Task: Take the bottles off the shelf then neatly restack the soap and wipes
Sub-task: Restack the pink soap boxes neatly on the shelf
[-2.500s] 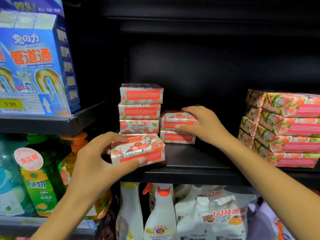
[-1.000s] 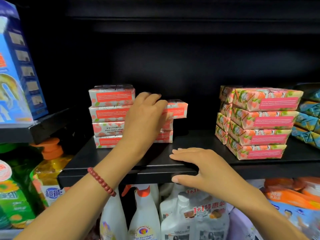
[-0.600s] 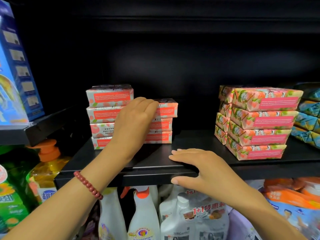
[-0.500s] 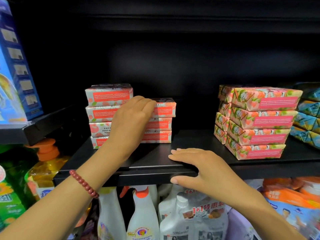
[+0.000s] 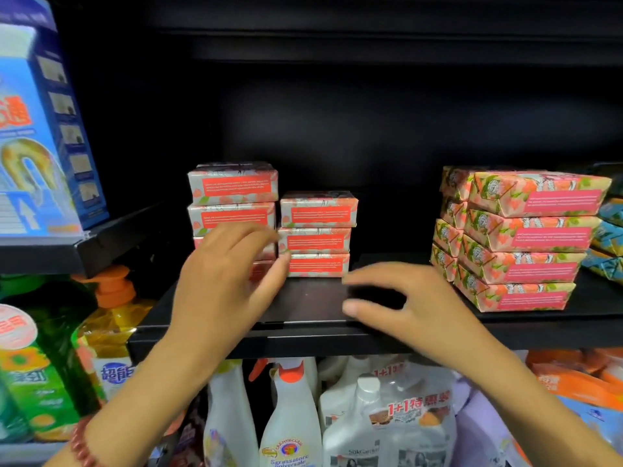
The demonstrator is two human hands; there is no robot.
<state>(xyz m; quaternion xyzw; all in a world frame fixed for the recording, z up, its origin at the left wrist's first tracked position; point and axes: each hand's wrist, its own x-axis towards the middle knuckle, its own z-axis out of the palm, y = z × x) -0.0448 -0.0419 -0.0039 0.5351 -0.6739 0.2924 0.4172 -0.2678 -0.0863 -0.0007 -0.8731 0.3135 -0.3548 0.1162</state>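
Note:
Two stacks of red-labelled soap boxes stand on the black shelf (image 5: 313, 335). The taller left stack (image 5: 233, 190) is partly hidden by my left hand (image 5: 224, 281). The right stack (image 5: 318, 239) holds three boxes. My left hand hovers in front of the left stack with fingers spread loosely, holding nothing. My right hand (image 5: 404, 303) floats just above the shelf's front edge, fingers relaxed and empty. A pile of pink-labelled wrapped soap packs (image 5: 519, 239) sits further right.
Blue-green packs (image 5: 608, 244) lie at the far right of the shelf. A blue drain-cleaner box (image 5: 37, 136) stands on the upper left shelf. Below are a green bottle (image 5: 30, 372), an orange-pump bottle (image 5: 108, 318), white spray bottles (image 5: 290, 416) and orange packs (image 5: 573, 382).
My left hand has pulled back from the soap boxes, uncovering the right stack. My right hand has lifted off the shelf edge. The view has shifted slightly.

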